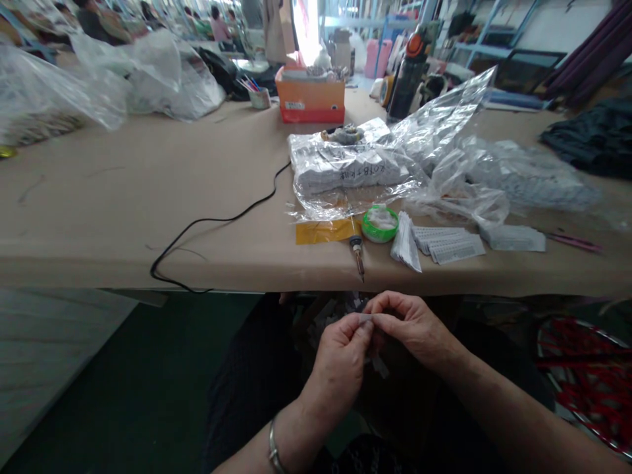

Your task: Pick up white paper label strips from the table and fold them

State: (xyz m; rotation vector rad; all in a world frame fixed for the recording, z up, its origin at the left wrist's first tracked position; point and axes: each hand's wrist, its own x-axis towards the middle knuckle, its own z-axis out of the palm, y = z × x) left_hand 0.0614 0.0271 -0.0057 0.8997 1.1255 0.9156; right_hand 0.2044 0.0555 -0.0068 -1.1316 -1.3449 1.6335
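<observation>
My left hand and my right hand meet below the table's front edge, thumbs and fingertips pinched together. Between them is a small whitish strip, mostly covered by the fingers. On the table above them lies a pen-like tool with a pointed metal tip, its tip towards me. Beside it are a green round tub with white stuff in it, a folded stack of white labels and a fanned row of printed labels.
Clear plastic bags of white bundles spread behind the tools. A black cable runs over the table's left part. Pink tweezers lie at right, an orange box at the back. A basket with red pieces stands lower right.
</observation>
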